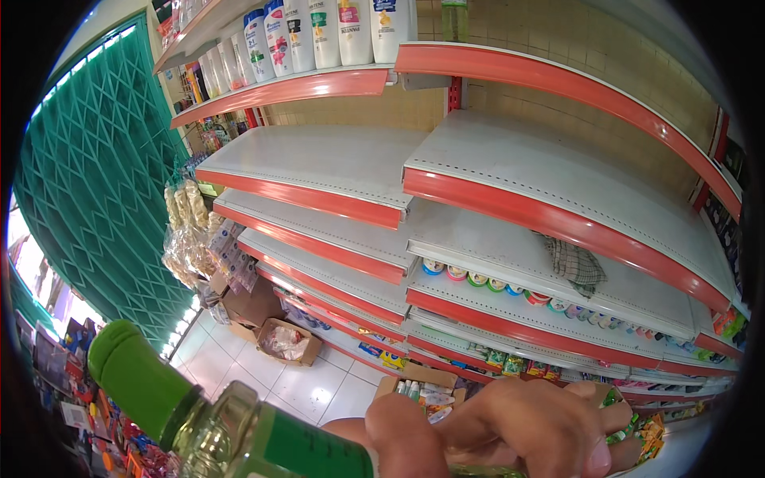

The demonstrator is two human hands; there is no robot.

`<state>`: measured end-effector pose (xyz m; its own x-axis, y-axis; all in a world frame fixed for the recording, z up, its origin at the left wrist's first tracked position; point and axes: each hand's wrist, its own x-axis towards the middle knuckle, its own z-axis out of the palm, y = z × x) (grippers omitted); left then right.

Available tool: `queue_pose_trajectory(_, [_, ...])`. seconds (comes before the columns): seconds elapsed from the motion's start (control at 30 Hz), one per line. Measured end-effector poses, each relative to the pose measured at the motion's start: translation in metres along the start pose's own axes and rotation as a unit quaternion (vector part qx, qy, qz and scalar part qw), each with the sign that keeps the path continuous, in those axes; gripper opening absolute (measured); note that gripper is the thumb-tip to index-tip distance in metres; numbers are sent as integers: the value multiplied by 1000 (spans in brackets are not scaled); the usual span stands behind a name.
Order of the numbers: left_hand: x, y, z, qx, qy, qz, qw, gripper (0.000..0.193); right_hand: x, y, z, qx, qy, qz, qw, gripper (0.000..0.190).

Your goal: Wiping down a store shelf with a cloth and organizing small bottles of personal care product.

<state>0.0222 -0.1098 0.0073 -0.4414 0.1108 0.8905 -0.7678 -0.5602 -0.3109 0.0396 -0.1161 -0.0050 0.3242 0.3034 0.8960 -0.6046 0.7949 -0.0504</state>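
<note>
A clear bottle with a green flip cap and green label (311, 445) lies slanted across the bottom left, close to the camera, its cap pointing up and left. My left hand (406, 433) is closed around the labelled body. Just right of it is my right hand (526, 418), fingers bent, over a bit of clear yellow-green material at the bottom edge. Whether that is the same bottle's lower end, and whether this hand grips it, cannot be told. Ahead, a checked cloth (575, 263) hangs over the edge of a grey shelf (478, 230).
Red-edged shelves (299, 194) span the view. Shampoo bottles (326, 36) line the upper left one, and a green bottle (455, 21) stands at the top. Round-lidded tubs (457, 273) sit lower. Open cartons (290, 342) stand on the tiled floor near a green folding gate (101, 191).
</note>
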Motion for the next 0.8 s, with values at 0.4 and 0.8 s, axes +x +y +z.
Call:
queue_pose_trajectory(0.4, [-5,64,-37,302,95,-245,916,47,-3,29,-40,-212,-186,62,957,46])
queue_pose_trajectory(0.8, [-36,-25,-54,537,361,-154,747,61,-48,54,-102,-237,-134,107,956,37])
